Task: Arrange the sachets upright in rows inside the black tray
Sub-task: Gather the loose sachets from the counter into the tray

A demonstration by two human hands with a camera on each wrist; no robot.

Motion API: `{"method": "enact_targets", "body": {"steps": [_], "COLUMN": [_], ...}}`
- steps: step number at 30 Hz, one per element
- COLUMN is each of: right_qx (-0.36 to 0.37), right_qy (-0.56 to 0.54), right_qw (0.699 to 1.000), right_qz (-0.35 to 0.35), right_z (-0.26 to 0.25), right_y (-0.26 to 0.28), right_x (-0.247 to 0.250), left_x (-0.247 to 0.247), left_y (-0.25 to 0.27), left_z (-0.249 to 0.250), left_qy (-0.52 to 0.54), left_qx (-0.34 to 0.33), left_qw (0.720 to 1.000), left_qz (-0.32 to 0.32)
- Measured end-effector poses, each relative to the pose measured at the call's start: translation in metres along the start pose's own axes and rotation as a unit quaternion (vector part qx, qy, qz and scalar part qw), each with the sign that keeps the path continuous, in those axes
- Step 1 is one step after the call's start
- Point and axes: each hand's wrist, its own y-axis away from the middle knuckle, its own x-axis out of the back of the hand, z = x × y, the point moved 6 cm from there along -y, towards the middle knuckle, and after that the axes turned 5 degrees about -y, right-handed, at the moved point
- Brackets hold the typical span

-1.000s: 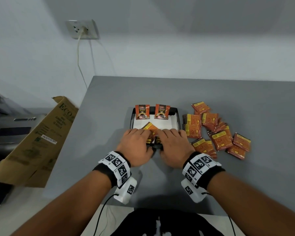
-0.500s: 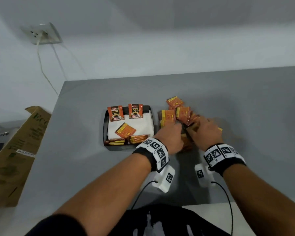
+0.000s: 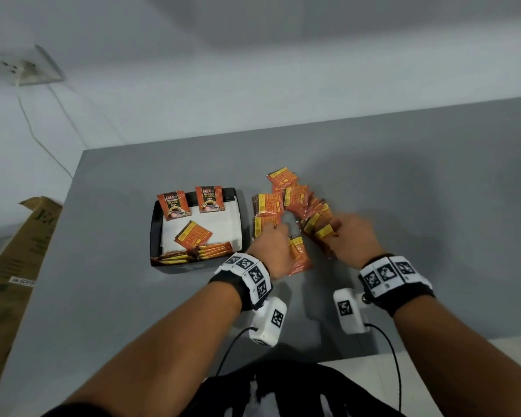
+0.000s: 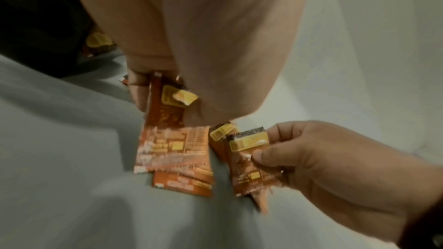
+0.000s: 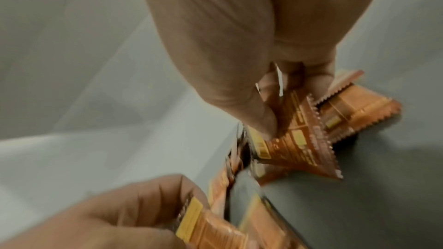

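Observation:
The black tray (image 3: pixel 155 227) has a white liner. Two orange sachets (image 3: pixel 175 206) stand upright against its back wall, one lies flat (image 3: pixel 193 235) on the liner, and several stand packed along the front (image 3: pixel 197 254). A loose sachet pile (image 3: pixel 295 195) lies on the table right of the tray. My left hand (image 3: pixel 275 231) is over the pile's near left part and pinches one sachet (image 4: pixel 165 101) between thumb and fingers. My right hand (image 3: pixel 334 233) is at the pile's right side and pinches a few sachets (image 5: pixel 299 139) on edge.
The grey table (image 3: pixel 418 206) extends far to the right and behind the pile. A cardboard box (image 3: pixel 15 266) leans off the table's left edge. A wall socket (image 3: pixel 27 69) with a cable sits at the upper left. Wrist camera cables hang near my body.
Both hands left the tray's front row and moved right to the loose pile. Each now grips sachets. The view swung right, so the tray now sits left of the hands.

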Motion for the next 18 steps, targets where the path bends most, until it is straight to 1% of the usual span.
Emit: {"method": "enact_targets", "body": {"steps": [2,4,6,9,11,13,15,18], "right_qx": [-0.006,-0.013,-0.003,0.023,0.024,0.028,0.039,0.074], "right_qy": [-0.038,-0.057,-0.049,-0.031,-0.021,0.008,0.055,0.101], "right_qw": [0.999,0.998,0.999,0.999,0.999,1.000,0.998,0.992], "right_qz": [-0.018,-0.008,0.005,-0.004,-0.008,-0.009,-0.008,0.033], "right_z": [0.001,0.002,-0.001,-0.013,-0.014,-0.012,-0.008,-0.007], "right_y": [0.003,0.002,-0.006,-0.010,-0.011,-0.012,-0.011,-0.008], "right_x": [0.014,0.025,0.028,0.017,0.006,-0.004,-0.013,-0.016], "left_x": [0.005,0.007,0.002,-0.016,-0.023,-0.022,-0.018,-0.010], "left_y": [-0.002,-0.005,-0.008,-0.010,-0.009,-0.007,-0.003,0.002], "left_z": [0.004,0.012,0.021,0.022,0.020,0.019,0.022,0.026], "left_qy": [0.040,0.053,0.021,-0.097,-0.143,-0.166,-0.175,-0.145], "left_qx": [-0.015,-0.027,-0.030,-0.002,-0.003,-0.015,-0.030,-0.042], "left_qw": [0.999,0.998,0.999,0.995,0.989,0.985,0.983,0.988], "left_qz": [-0.001,0.008,0.018,0.022,0.031,0.046,0.048,0.038]}}
